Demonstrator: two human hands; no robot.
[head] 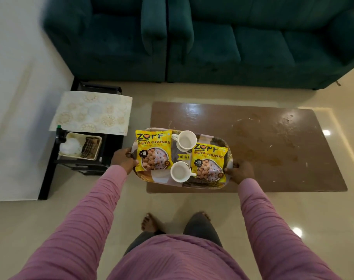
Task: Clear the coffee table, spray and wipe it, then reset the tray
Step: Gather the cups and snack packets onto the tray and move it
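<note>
At frame centre, the left hand [125, 160] and right hand [240, 171] have their fingers clamped on the patterned oval tray [178, 156] above the brown coffee table [263, 138].

The oval patterned tray [164, 179] has beige, pink and dark leaf shapes. On it a yellow plastic soya packet [153, 150] lies at 10 o'clock, a second yellow packet [209, 163] at 4 o'clock. The rectangular coffee table [273, 142] is glossy brown with pale specks.
</note>
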